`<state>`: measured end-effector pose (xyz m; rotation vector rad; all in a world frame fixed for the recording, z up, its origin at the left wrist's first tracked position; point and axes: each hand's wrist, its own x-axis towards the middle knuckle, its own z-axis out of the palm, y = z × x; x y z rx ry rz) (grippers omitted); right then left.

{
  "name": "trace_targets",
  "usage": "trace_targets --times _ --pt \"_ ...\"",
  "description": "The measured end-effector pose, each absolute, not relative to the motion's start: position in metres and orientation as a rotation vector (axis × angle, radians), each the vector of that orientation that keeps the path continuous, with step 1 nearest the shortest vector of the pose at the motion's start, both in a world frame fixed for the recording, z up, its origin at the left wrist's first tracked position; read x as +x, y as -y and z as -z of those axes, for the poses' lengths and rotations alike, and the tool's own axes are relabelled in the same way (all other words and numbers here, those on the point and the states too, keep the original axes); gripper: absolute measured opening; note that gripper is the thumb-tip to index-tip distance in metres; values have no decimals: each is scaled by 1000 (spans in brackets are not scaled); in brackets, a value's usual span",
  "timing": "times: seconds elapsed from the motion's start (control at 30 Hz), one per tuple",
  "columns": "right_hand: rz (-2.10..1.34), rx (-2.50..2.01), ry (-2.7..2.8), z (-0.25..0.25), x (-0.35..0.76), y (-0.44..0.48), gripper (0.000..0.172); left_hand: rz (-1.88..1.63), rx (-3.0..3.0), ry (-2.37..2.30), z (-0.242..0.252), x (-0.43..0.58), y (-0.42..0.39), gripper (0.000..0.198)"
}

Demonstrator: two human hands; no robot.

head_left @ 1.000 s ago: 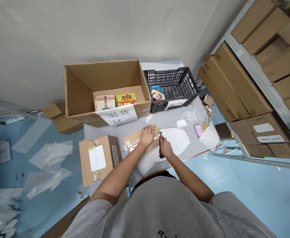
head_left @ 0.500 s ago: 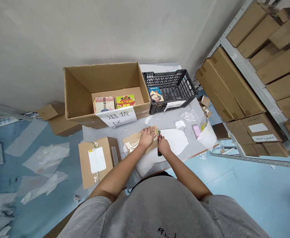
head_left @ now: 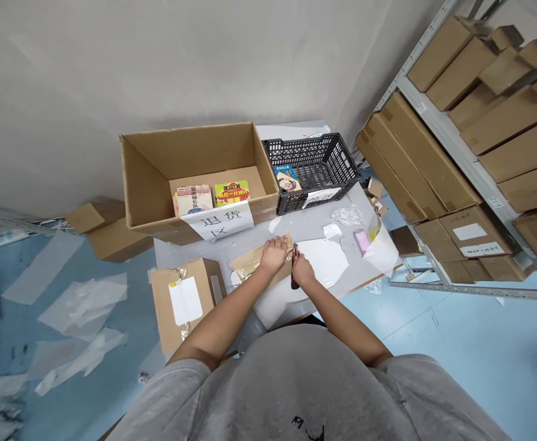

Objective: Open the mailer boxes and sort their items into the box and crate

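A flat cardboard package (head_left: pixel 246 262) with shiny clear tape lies on the table in front of me. My left hand (head_left: pixel 274 253) is on its top, with fingers bent over its far right part, holding it down. In my right hand (head_left: pixel 303 271) is a red and black utility knife (head_left: pixel 295 283), the fist closed round its handle. The knife's tip end is at the package's right edge, close to my left fingertips. Whether the blade is in the cardboard is too small to tell. White paper (head_left: pixel 326 260) lies beside the package on the right.
A large open carton (head_left: pixel 158 228) with several books and a black plastic crate (head_left: pixel 291 202) stand at the back of the table. A taped box (head_left: pixel 162 306) is at the left. Shelves of cartons (head_left: pixel 452 220) rise on the right. Paper and plastic scraps (head_left: pixel 82 306) litter the floor.
The camera view has shifted slightly. Both hands stay at the package's right end, with the knife still in the right one; little else differs.
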<state>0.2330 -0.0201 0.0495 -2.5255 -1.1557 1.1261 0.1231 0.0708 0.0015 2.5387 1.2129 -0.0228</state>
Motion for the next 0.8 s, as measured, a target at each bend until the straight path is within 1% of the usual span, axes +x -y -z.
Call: trace_targets --times 0.17,0.4,0.63,0.8 --pt "-1125 -2583 1079 -56 226 31 39 49 2565 -1177 -5 122 -78 61" --pt "-1170 -2586 1081 -65 223 2 36 126 2603 -1137 -14 121 -86 66" --pt "-1169 -2540 1158 -61 240 43 42 109 2586 -1163 -15 121 -79 62" --pt "-1119 -2550 1144 -60 249 19 35 127 2561 -1174 -15 123 -78 61"
